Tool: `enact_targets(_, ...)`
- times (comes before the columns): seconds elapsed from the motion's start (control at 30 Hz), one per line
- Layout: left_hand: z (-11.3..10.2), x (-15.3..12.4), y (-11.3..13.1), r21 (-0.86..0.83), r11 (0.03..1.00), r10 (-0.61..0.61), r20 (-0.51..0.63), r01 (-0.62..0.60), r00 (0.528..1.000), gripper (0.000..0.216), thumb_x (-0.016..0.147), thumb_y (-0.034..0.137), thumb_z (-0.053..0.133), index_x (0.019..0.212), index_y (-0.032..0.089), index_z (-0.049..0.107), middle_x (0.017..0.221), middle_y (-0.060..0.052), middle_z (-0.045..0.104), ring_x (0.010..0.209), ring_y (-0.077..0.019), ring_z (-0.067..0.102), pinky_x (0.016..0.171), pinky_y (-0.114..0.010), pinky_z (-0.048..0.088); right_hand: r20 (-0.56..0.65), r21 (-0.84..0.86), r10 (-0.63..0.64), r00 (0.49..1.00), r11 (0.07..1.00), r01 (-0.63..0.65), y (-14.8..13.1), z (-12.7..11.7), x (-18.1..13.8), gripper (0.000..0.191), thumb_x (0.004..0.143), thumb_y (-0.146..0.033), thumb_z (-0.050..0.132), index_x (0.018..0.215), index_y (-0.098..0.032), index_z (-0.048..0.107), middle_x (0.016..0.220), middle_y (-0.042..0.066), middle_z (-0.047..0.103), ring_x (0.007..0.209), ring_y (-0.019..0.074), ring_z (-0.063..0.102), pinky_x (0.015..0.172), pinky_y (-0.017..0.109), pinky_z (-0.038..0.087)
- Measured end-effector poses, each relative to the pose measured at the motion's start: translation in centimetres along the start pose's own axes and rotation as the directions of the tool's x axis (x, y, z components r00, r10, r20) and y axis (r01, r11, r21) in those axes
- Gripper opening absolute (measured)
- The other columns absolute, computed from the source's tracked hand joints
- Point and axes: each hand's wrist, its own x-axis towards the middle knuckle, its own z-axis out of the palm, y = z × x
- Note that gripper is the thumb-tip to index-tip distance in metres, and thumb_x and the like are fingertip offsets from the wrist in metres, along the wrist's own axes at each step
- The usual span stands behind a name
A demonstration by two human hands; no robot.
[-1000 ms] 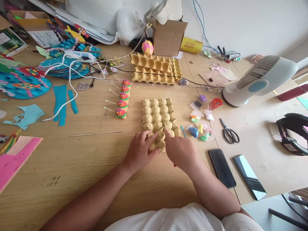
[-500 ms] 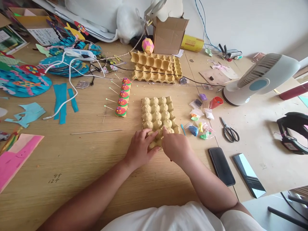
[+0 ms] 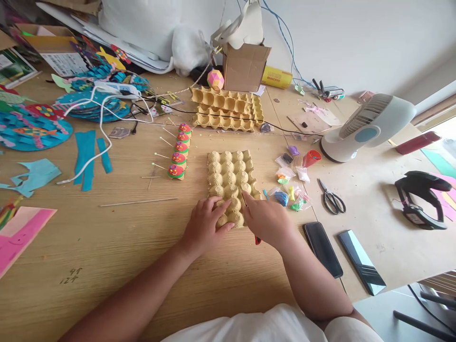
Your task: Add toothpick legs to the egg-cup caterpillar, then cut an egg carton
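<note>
An egg carton [image 3: 228, 167] of pale yellow pulp lies bumps-up on the wooden table in front of me. My left hand [image 3: 204, 223] rests on its near left corner, fingers and thumb curved around the bumps and holding it down. Over the carton's near right part, my right hand [image 3: 267, 218] is closed around a craft knife [image 3: 258, 241]. Only its red end and a thin dark tip by the index finger show; the palm hides the rest. Left of the carton stands a row of painted caterpillar heads [image 3: 180, 147] with pin-like feelers, made from a carton strip.
More egg cartons [image 3: 224, 104] lie behind. To the right are bags of coloured clay [image 3: 281, 198], a red cup [image 3: 312, 157], scissors [image 3: 332, 197], two phones [image 3: 323, 249] and a white fan [image 3: 366, 126]. A thin stick [image 3: 138, 202] and blue paper strips [image 3: 84, 159] lie left.
My right hand has shifted slightly over the carton's right side, and the knife's red end now shows more below it. The left hand stays on the carton. The camera view has tilted a little.
</note>
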Motion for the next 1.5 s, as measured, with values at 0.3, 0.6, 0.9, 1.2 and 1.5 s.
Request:
enact_targets(0.3, 0.2, 0.0, -0.3, 0.005, 1.0, 0.012, 0.007, -0.012, 1.0, 0.053, 0.091, 0.046, 0.063, 0.14, 0.027, 0.055, 0.136, -0.011, 0.051, 0.121, -0.0319, 0.049, 0.103, -0.053, 0.044, -0.091, 0.013, 0.048, 0.995, 0.999, -0.047, -0.6, 0.6, 2.3, 0.057, 0.102, -0.03, 0.031, 0.156, -0.011, 0.035, 0.094, 0.012, 0.078, 0.084, 0.0244, 0.075, 0.065, 0.03, 0.051)
enact_targets(0.6, 0.2, 0.0, -0.2, 0.013, 1.0, 0.005, -0.019, -0.005, 1.0, 0.052, 0.09, 0.046, 0.065, 0.138, 0.026, 0.058, 0.134, -0.012, 0.05, 0.118, -0.0316, 0.05, 0.102, -0.052, 0.046, -0.094, 0.004, 0.043, 0.995, 0.999, -0.042, -0.5, 1.4, 3.3, 0.06, 0.1, -0.028, 0.034, 0.156, -0.007, 0.035, 0.091, 0.014, 0.078, 0.082, 0.0249, 0.075, 0.063, 0.031, 0.052)
enact_targets(0.9, 0.2, 0.0, -0.1, 0.009, 1.0, 0.003, -0.02, -0.003, 1.0, 0.053, 0.089, 0.044, 0.067, 0.137, 0.025, 0.058, 0.134, -0.012, 0.05, 0.118, -0.0313, 0.05, 0.102, -0.052, 0.046, -0.041, 0.015, 0.03, 0.999, 0.999, -0.03, -0.4, 0.6, 3.6, 0.058, 0.1, -0.028, 0.036, 0.154, -0.008, 0.039, 0.095, 0.016, 0.078, 0.087, 0.0266, 0.076, 0.067, 0.032, 0.053)
enact_targets(1.2, 0.2, 0.0, -0.1, 0.011, 1.0, 0.007, -0.019, -0.007, 1.0, 0.053, 0.089, 0.044, 0.067, 0.138, 0.025, 0.058, 0.134, -0.013, 0.05, 0.119, -0.0315, 0.05, 0.102, -0.053, 0.046, -0.004, 0.028, 0.039, 0.999, 0.999, -0.039, -0.5, 0.1, 4.0, 0.061, 0.099, -0.027, 0.037, 0.157, -0.007, 0.034, 0.095, 0.015, 0.078, 0.09, 0.0273, 0.076, 0.067, 0.033, 0.054)
enact_targets(1.5, 0.2, 0.0, -0.1, -0.004, 1.0, 0.0, -0.024, 0.0, 1.0, 0.053, 0.088, 0.044, 0.068, 0.137, 0.028, 0.058, 0.133, -0.012, 0.052, 0.118, -0.0313, 0.051, 0.102, -0.053, 0.046, 0.041, 0.02, 0.047, 0.998, 0.999, -0.048, -0.7, -0.2, 4.6, 0.063, 0.097, -0.024, 0.042, 0.157, -0.008, 0.033, 0.098, 0.017, 0.078, 0.094, 0.0264, 0.076, 0.071, 0.032, 0.054)
